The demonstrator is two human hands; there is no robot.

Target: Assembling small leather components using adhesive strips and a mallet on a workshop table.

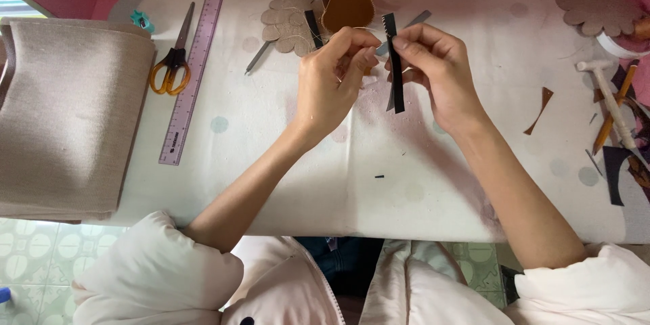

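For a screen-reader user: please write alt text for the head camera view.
Over a white table, a person's right hand pinches a narrow black strip upright while the left hand meets it at the top. Orange-handled scissors and a pink ruler lie to the left beside folded beige fabric.

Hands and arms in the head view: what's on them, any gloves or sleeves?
Both hands are bare: no gloves, rings or watch show on the left hand or right hand. The forearms are uncovered. Puffy cream-white sleeves are pushed up to about the elbows on both arms.
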